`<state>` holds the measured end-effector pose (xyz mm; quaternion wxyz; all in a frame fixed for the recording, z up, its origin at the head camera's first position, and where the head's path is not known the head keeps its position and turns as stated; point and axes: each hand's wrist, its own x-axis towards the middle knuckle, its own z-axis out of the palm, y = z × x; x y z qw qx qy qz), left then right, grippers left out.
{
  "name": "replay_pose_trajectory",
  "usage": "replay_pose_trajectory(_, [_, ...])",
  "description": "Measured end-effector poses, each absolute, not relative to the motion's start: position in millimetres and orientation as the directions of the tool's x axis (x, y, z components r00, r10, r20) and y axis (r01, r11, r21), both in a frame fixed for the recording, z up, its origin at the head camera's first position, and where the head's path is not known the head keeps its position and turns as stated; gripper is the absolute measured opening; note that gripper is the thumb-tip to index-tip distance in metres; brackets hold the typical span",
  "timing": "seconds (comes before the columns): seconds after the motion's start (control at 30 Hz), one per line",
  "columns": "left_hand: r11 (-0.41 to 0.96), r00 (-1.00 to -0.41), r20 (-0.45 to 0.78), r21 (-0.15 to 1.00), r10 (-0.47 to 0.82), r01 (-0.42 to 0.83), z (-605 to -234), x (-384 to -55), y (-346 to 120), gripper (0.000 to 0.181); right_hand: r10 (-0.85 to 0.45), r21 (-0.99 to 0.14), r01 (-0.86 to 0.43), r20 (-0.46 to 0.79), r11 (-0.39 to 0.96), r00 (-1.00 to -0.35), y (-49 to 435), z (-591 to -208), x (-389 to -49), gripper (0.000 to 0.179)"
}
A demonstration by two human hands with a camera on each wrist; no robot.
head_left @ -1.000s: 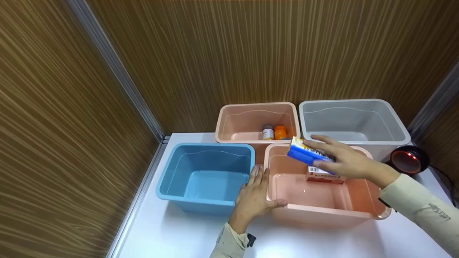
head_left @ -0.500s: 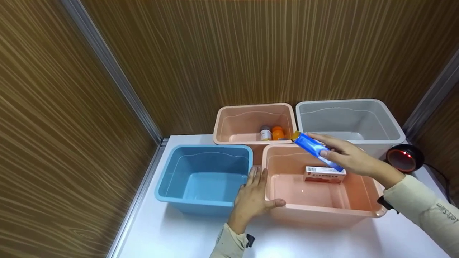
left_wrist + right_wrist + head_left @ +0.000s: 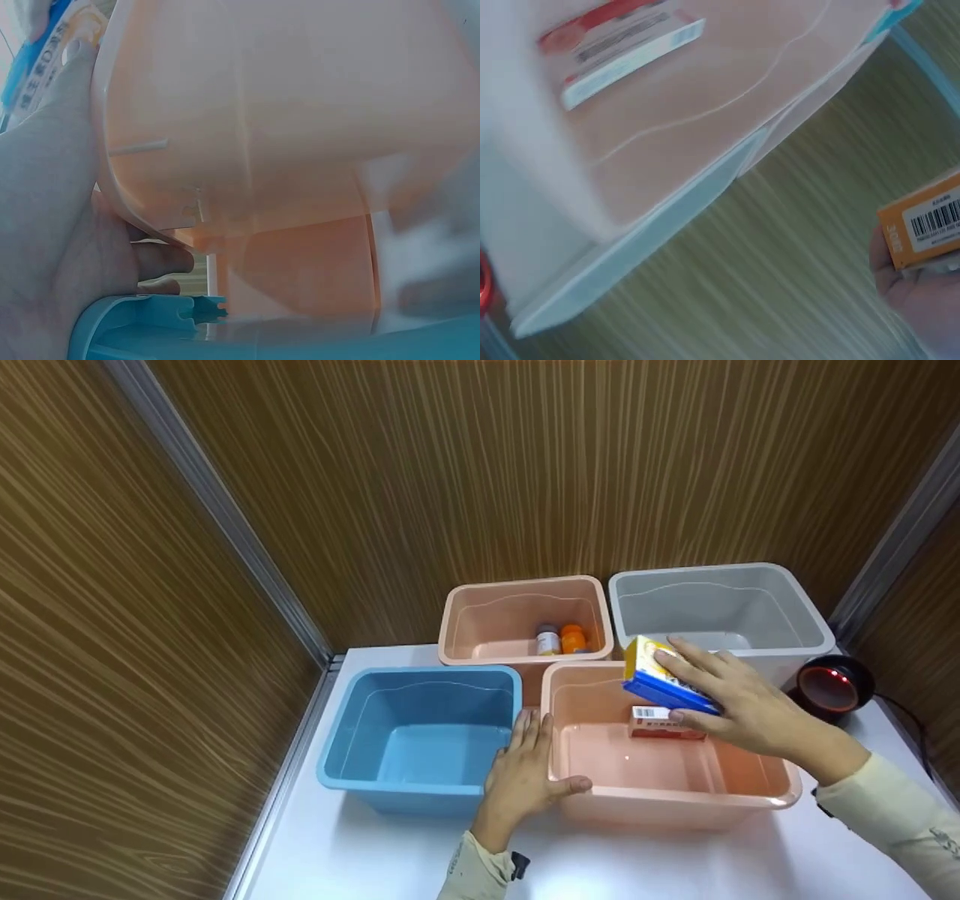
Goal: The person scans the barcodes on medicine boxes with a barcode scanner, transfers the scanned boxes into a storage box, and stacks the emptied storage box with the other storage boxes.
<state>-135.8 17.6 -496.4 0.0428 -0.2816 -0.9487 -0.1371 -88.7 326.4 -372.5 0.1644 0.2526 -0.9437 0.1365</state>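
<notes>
Left hand: fingers extended, rests at the rim of the front pink bin. Right hand: grips a blue, white and yellow box, tilted above that bin; fingers cover some lettering. Carton inside: partly hidden by the right thumb. Two bottles, rear pink bin: bases obscured.

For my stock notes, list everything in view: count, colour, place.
Blue bin: 1, blue, front left
Front pink bin: 1, pink, front right
Grey bin: 1, grey, back right
Back pink bin: 1, pink, beside grey bin
Bottles: 2, white and orange, back pink bin
Carton: 1, white and red, front pink bin
Held box: 1, blue, yellow, white, right hand
Round device: 1, black, red-lit, right
Cable: 1, dark, beside device
Table: 1, white, beneath bins
Wall panels: 3, brown, around
Corner strips: 2, grey, between panels
Sleeves: 2, beige, forearms
Left hand: 1, on front pink bin
Right hand: 1, holding box
</notes>
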Motion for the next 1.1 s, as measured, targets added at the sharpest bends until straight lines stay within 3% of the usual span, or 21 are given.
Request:
replay_pose_trajectory(0.1, [0.802, -0.837, 0.161, 0.242, 0.523, 0.547, -496.3, -136.0, 17.8, 0.12, -0.427, -0.096, -0.501, 0.399, 0.86, -0.811, 336.5, -377.2, -81.4, 0.078])
replay_pose_trajectory(0.2, [0.799, -0.837, 0.163, 0.251, 0.522, 0.547, -496.3, -135.6, 17.5, 0.119, -0.386, -0.09, -0.457, 0.407, 0.885, -0.828, 347.2, -382.0, -73.5, 0.077])
replay_pose_trajectory(0.5, [0.789, -0.823, 0.187, 0.233, 0.537, 0.568, -496.6, -135.6, 16.8, 0.119, -0.175, -0.296, -0.34, 0.468, 0.893, -0.866, 373.5, -394.6, -50.1, 0.067])
replay_pose_trajectory(0.67, [0.789, -0.825, 0.171, 0.24, 0.539, 0.565, -496.0, -135.8, 17.5, 0.119, 0.0, -0.428, -0.191, 0.407, 0.884, -0.913, 377.9, -394.9, -36.8, 0.086])
replay_pose_trajectory(0.87, [0.785, -0.821, 0.183, 0.24, 0.541, 0.571, -495.3, -134.7, 16.5, 0.118, 0.054, -0.5, -0.132, 0.34, 0.856, -0.939, 383.3, -393.6, -31.8, 0.111])
replay_pose_trajectory(1.0, [0.782, -0.817, 0.187, 0.237, 0.546, 0.577, -496.0, -134.5, 17.2, 0.118, 0.107, -0.589, -0.096, 0.3, 0.802, -0.948, 389.2, -394.9, -29.3, 0.102])
replay_pose_trajectory(1.1, [0.785, -0.818, 0.186, 0.232, 0.544, 0.575, -496.7, -134.8, 18.2, 0.118, 0.162, -0.696, -0.091, 0.289, 0.713, -0.943, 395.0, -396.9, -27.4, 0.082])
